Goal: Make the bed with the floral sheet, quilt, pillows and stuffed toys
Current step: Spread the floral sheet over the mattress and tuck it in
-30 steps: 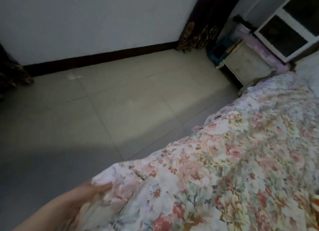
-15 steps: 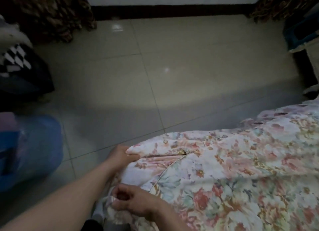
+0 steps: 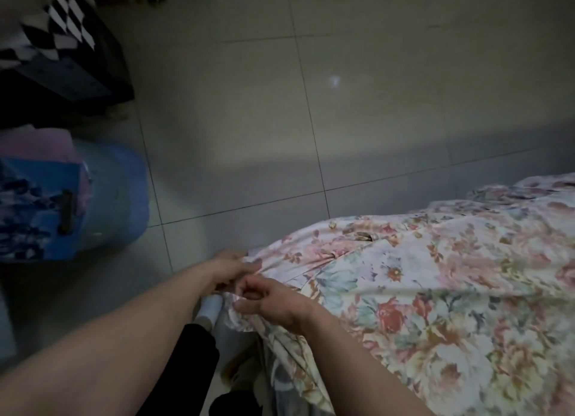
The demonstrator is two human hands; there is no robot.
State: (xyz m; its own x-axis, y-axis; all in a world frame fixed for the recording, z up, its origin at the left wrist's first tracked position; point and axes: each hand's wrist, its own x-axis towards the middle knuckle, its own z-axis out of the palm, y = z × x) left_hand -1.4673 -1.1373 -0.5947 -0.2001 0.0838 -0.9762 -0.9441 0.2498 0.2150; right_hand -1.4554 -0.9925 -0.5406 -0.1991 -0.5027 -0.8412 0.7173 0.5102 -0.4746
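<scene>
The floral sheet (image 3: 435,278), white with pink, red and green flowers, covers the bed across the right and lower right. Its corner hangs over the bed's near-left corner. My left hand (image 3: 230,268) grips the fabric at that corner, fingers curled into the cloth. My right hand (image 3: 267,300) lies just below and right of it, fingers curled and pinching a fold of the same sheet. Quilt, pillows and stuffed toys are out of view.
Grey tiled floor (image 3: 342,120) fills the upper middle. A blue container with a pink cloth and blue printed bag (image 3: 93,198) stands at left. A black box with a chequered cloth (image 3: 59,51) sits at upper left. My white-socked foot (image 3: 211,306) is beside the bed corner.
The view has tilted down and left toward the bed corner. My right hand has come in to the sheet corner, and both hands have drawn closer together on it.
</scene>
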